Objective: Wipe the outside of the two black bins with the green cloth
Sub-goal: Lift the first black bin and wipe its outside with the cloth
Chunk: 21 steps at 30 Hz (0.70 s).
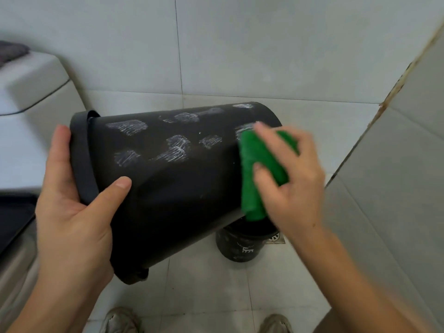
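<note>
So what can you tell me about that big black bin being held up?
The big black bin looks like matte plastic, round and tapering toward its base, with a thicker band around the rim. It is tipped on its side in the air, rim to the left, base to the right. Whitish scuffed patches dot its upper side. The left hand grips its rim, thumb on the outer wall. The right hand presses a green cloth against it near the base. A smaller black bin stands on the floor below it.
</note>
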{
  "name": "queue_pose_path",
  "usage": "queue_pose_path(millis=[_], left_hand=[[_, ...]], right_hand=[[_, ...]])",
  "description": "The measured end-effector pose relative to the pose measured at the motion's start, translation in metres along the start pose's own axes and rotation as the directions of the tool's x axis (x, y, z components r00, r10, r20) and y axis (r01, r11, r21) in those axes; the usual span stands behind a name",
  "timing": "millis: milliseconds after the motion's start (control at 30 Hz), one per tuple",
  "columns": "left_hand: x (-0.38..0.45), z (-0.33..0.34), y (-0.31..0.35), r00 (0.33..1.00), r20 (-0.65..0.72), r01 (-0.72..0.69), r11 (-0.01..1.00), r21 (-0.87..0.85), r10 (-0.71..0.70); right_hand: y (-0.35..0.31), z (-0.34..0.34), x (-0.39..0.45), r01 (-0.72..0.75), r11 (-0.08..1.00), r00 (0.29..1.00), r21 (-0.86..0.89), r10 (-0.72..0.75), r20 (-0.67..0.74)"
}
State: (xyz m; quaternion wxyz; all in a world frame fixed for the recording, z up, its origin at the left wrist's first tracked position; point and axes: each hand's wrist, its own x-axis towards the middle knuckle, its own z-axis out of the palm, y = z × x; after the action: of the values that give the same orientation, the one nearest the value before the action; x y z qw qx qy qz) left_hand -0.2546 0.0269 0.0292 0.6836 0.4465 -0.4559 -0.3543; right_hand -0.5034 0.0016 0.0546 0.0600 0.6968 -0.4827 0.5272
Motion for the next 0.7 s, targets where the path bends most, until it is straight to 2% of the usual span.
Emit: queue_pose_path(millis=[33, 67, 100, 167, 200, 233, 267, 333, 367, 400, 433, 467, 533, 567, 600, 633, 700], left_hand=[[-0.001, 0.003, 0.002, 0.999, -0.01, -0.046, 0.999, 0.015, 0.046], [-0.003, 0.006, 0.006, 0.997, -0.013, -0.081, 0.996, 0.03, 0.081], [-0.003, 0.007, 0.007, 0.995, -0.013, -0.093, 0.995, 0.035, 0.094], [-0.002, 0.002, 0.005, 0.999, -0.014, -0.035, 0.999, 0.004, 0.035], [0.0, -0.004, 0.004, 0.999, -0.022, 0.03, 0.999, -0.033, -0.031], [0.002, -0.009, 0.002, 0.995, -0.02, 0.092, 0.995, -0.049, -0.093], [0.003, -0.013, 0.003, 0.993, 0.003, 0.118, 0.992, -0.031, -0.118], [0.005, -0.011, 0.004, 0.998, 0.043, 0.055, 0.998, 0.01, -0.055], [0.004, -0.005, 0.006, 0.999, 0.031, 0.013, 1.0, -0.008, -0.013], [0.001, 0.001, 0.01, 0.999, 0.018, -0.035, 0.999, -0.017, 0.035], [-0.001, 0.005, 0.012, 0.997, 0.0, -0.081, 0.997, -0.004, 0.081], [-0.003, 0.009, 0.016, 0.994, 0.004, -0.111, 0.994, 0.011, 0.111], [-0.001, 0.004, 0.012, 0.994, 0.009, -0.106, 0.994, 0.024, 0.106], [0.001, 0.0, 0.009, 0.996, 0.009, -0.093, 0.994, 0.053, 0.093], [0.004, -0.005, 0.005, 0.997, 0.018, -0.074, 0.994, 0.076, 0.073], [0.006, -0.009, 0.0, 0.999, 0.009, -0.039, 0.998, 0.052, 0.039], [0.008, -0.008, -0.004, 0.998, 0.01, 0.056, 0.997, -0.051, -0.056]], right_hand=[[-0.005, 0.001, -0.006, 0.127, 0.992, 0.99, -0.024, -0.126, 0.058], [-0.003, 0.001, -0.006, 0.189, 0.981, 0.979, -0.047, -0.185, 0.079], [0.003, 0.0, -0.002, 0.162, 0.985, 0.986, -0.057, -0.159, 0.052], [0.021, -0.004, 0.012, -0.091, 0.996, 0.991, 0.014, 0.092, -0.094], [0.026, -0.007, 0.018, -0.21, 0.974, 0.964, 0.085, 0.221, -0.148], [0.025, -0.008, 0.019, -0.26, 0.959, 0.945, 0.115, 0.277, -0.171], [0.017, -0.007, 0.016, -0.223, 0.969, 0.958, 0.105, 0.238, -0.161], [0.0, -0.001, 0.001, 0.015, 0.999, 0.999, 0.039, -0.014, -0.033], [-0.005, 0.0, -0.007, 0.132, 0.991, 0.99, 0.026, -0.133, 0.049], [-0.004, 0.0, -0.007, 0.185, 0.983, 0.978, 0.016, -0.186, 0.097], [0.001, -0.001, -0.002, 0.157, 0.988, 0.983, 0.003, -0.156, 0.094], [0.01, -0.002, 0.005, 0.058, 0.998, 0.997, -0.005, -0.057, 0.045], [0.025, -0.005, 0.02, -0.219, 0.975, 0.968, 0.041, 0.222, -0.115], [0.026, -0.005, 0.022, -0.299, 0.952, 0.939, 0.07, 0.306, -0.154], [0.02, -0.004, 0.018, -0.3, 0.951, 0.939, 0.077, 0.309, -0.152], [0.01, -0.001, 0.011, -0.229, 0.971, 0.966, 0.07, 0.236, -0.107], [-0.01, 0.004, -0.008, 0.034, 0.998, 0.996, 0.052, -0.038, 0.085]])
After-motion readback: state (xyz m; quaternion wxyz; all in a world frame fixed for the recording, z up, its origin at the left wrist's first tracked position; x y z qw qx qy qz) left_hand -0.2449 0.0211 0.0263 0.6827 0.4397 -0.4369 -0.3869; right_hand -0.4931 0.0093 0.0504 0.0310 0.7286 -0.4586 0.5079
